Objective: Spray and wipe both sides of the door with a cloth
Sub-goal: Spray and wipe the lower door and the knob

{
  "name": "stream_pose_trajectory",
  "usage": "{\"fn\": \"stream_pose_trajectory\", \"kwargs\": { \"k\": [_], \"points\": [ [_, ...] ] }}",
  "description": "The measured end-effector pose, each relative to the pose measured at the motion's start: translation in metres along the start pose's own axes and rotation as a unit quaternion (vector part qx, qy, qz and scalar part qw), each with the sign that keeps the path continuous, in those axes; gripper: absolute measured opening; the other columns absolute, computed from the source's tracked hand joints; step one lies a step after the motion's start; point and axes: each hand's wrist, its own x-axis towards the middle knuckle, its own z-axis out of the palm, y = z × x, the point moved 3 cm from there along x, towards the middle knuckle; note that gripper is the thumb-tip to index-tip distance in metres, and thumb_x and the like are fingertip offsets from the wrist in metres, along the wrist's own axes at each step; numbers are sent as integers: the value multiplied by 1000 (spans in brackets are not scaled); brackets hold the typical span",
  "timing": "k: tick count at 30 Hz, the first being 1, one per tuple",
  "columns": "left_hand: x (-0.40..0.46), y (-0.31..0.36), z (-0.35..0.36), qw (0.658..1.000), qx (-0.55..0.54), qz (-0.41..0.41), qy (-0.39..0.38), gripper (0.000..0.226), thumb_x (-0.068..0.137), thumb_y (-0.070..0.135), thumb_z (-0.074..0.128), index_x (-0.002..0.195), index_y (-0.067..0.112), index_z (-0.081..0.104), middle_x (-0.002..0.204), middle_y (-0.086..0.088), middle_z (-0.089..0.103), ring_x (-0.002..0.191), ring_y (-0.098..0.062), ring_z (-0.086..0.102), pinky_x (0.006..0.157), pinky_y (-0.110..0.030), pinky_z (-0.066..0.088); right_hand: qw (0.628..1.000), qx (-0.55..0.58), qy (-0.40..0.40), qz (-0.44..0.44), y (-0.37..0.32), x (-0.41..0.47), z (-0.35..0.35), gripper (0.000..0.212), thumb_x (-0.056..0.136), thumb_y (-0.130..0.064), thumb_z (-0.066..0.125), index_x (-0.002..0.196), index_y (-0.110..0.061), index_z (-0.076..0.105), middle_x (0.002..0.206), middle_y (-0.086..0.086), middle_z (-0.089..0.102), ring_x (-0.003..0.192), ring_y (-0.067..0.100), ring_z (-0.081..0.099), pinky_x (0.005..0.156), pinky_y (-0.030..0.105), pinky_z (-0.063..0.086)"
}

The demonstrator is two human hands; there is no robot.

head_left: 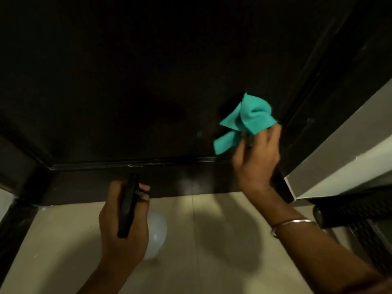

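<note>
Our right hand (255,158) has its fingers bunched around the teal cloth (244,122), up against the dark door (127,81). Our left hand (123,221) is wrapped round the spray bottle (156,230), finger on the trigger.

A blue-green cloth (246,122) is seen at 3 o'clock on the dark brown door (127,81). The spray bottle (154,230) is white with a black top. The floor (212,240) is cream.

Pale tiled floor (212,262) meets the dark door (127,81).
</note>
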Motion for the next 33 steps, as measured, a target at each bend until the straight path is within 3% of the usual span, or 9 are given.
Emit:
{"fn": "stream_pose_trajectory", "kwargs": {
  "k": [5,8,11,14,21,26,29,31,33],
  "points": [
    [-6,11,13,999,27,-18,-11,17,87,26,57,96,39,60,90,14,70,74,-15,65,61,-13,48,960,36,-134,-245,-63,-56,69,29,91,-7,64,120,-8,64,122,14,60,99,34,57,69,42,58],
    [-7,9,19,999,28,-26,-11,24,87,29,57,94,52,60,91,19,71,71,-13,65,62,-22,51,934,-2,-172,-314,-41,-57,68,21,92,-14,64,112,-10,68,117,12,64,92,34,58,65,41,51],
    [-13,6,23,999,30,-27,-10,22,87,30,56,94,50,61,94,16,72,67,-17,63,64,-40,52,973,-43,-161,-158,21,-49,43,45,72,-8,86,113,-5,66,115,14,58,94,36,61,69,44,59],
    [-19,5,31,999,28,-32,-15,23,87,30,55,93,52,61,95,16,71,66,-19,62,61,-40,50,987,-75,-134,40,88,-54,16,68,75,-11,85,136,-4,53,133,14,48,117,34,57,95,45,59],
    [-35,1,79,998,30,-46,-24,16,81,48,55,94,43,62,90,10,71,71,-15,66,63,-35,53,984,33,-124,123,95,-63,26,41,94,-11,60,134,-5,54,132,10,47,120,25,54,102,43,54],
    [-41,16,124,997,1,-59,-52,24,82,47,56,96,31,65,83,7,70,70,-14,65,67,-41,53,963,89,26,252,134,-44,-3,22,98,-3,58,120,-4,58,125,5,46,111,3,48,100,44,53],
    [-40,24,145,997,3,-47,-67,15,86,36,59,97,28,66,79,5,70,67,-17,65,65,-40,50,974,122,55,183,130,1,-33,20,96,2,59,116,-3,63,126,9,49,114,8,53,98,37,55],
    [-40,34,158,996,3,-39,-84,15,87,34,60,98,27,65,74,-1,67,59,-18,61,56,-35,48,975,124,138,120,120,48,-59,29,93,6,59,122,5,62,126,14,52,119,14,55,102,28,51],
    [-44,38,168,994,1,-32,-100,13,88,30,60,99,25,65,73,-6,65,53,-17,58,49,-32,45,971,116,206,46,102,90,-79,36,87,11,58,123,11,62,123,24,56,115,29,60,96,32,54]
  ]
}}
